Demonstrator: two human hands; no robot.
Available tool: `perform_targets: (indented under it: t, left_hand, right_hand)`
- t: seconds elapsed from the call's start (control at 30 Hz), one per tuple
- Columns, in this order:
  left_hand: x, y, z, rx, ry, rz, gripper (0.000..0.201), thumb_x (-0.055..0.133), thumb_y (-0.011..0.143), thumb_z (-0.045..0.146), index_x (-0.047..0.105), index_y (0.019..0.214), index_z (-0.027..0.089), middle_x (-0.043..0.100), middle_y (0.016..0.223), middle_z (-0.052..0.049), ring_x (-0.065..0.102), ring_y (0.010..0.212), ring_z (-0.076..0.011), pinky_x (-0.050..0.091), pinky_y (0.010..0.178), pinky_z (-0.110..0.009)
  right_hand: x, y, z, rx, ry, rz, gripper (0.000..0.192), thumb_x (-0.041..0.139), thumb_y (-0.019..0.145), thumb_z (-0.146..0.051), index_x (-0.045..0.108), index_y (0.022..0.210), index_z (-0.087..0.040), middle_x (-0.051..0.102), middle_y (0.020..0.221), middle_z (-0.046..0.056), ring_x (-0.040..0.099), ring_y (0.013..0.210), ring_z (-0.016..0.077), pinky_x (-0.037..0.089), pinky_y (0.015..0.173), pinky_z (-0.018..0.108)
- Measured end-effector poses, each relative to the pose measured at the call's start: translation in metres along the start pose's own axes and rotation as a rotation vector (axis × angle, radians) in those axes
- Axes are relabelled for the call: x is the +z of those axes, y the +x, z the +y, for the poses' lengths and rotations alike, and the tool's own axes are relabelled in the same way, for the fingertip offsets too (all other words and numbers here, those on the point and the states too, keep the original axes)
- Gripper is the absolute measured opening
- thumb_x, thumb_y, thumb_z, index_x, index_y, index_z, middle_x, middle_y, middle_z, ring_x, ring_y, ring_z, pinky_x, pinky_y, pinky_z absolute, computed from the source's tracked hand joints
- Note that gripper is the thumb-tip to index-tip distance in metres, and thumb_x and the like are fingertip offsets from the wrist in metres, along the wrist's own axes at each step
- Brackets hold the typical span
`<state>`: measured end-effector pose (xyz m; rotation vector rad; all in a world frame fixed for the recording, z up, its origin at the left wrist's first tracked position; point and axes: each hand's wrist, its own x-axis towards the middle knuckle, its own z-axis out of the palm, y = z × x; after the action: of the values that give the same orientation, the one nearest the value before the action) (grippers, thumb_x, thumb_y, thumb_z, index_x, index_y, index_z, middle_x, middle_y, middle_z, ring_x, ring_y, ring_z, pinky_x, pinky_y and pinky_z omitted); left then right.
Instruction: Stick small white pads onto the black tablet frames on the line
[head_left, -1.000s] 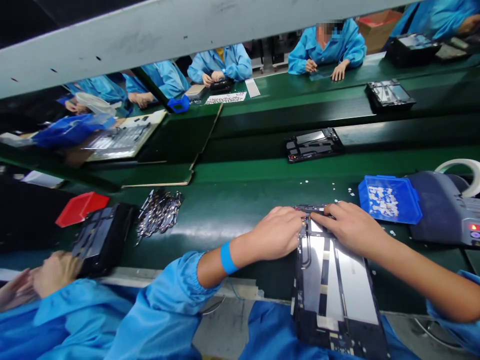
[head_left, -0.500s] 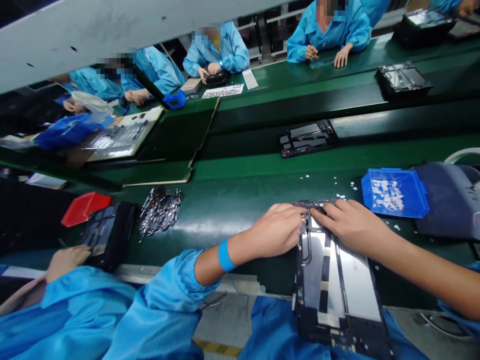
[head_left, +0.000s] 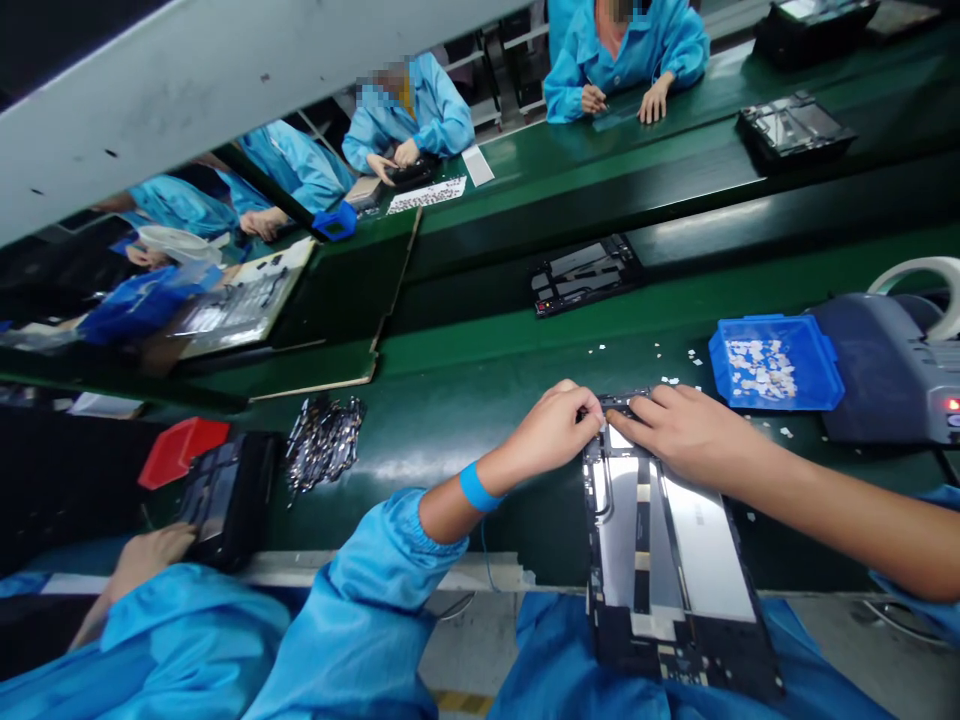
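several workers (head_left: pixel 409 110) — green conveyor bench (head_left: pixel 465 400)

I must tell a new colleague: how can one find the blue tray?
Start at the green bench. Right of the right hand, beside the grey machine, sits the blue tray. It alone holds small white pieces; the red tray lies far left.

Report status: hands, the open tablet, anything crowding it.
Left hand and right hand both pressing fingers on top edge of open tablet. Tablet flat on green belt, near end overhanging. Blue parts tray to the right, apart; nothing blocking.
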<state>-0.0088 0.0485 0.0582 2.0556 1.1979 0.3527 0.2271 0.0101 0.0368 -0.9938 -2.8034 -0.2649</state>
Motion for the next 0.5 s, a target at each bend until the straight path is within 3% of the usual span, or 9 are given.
perform_targets:
  t: [0.5]
  left_hand:
    - [0.0086, 0.0006, 0.001, -0.037, 0.032, 0.023, 0.015, 0.054, 0.098, 0.017, 0.061, 0.084, 0.02, 0.062, 0.09, -0.003, 0.061, 0.095, -0.0206, 0.049, 0.088, -0.034]
  right_hand:
    - [0.0036, 0.0, -0.0003, -0.007, 0.008, 0.039, 0.042, 0.058, 0.093, -0.01, 0.066, 0.133, -0.013, 0.067, 0.099, 0.011, 0.052, 0.083, 0.0246, 0.026, 0.071, 0.038]
